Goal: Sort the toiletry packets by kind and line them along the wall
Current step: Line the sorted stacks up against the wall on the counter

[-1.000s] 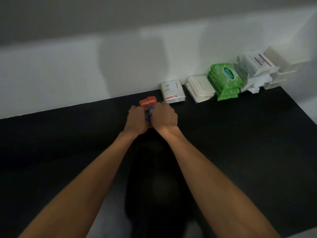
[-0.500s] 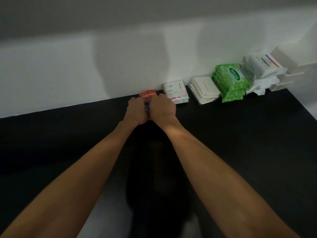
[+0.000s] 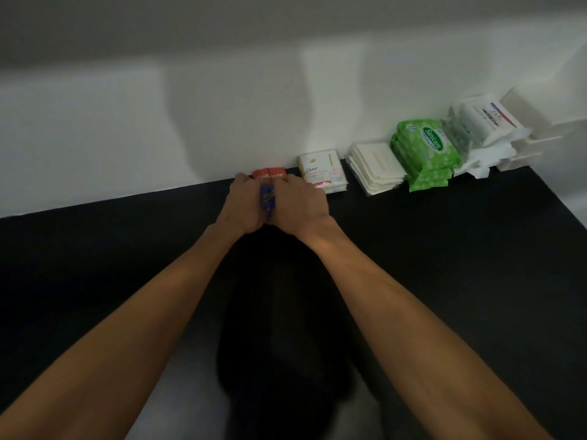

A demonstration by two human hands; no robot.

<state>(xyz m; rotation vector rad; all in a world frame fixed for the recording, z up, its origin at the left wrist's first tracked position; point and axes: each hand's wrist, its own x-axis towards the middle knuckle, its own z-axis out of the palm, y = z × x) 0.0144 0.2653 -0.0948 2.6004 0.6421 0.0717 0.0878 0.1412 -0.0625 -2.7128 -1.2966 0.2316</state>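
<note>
Head view. Both bare forearms reached across the dark bench to the foot of the white wall. The left hand and the right hand were pressed side by side, fingers curled round a bundle of red toothpaste packets; a blue part of the bundle showed between the two hands. To the right along the wall lay, in order, a stack of Dove sachets, a stack of plain white packets, a pile of green wipe packs and white wipe packs beside white boxes in the corner.
</note>
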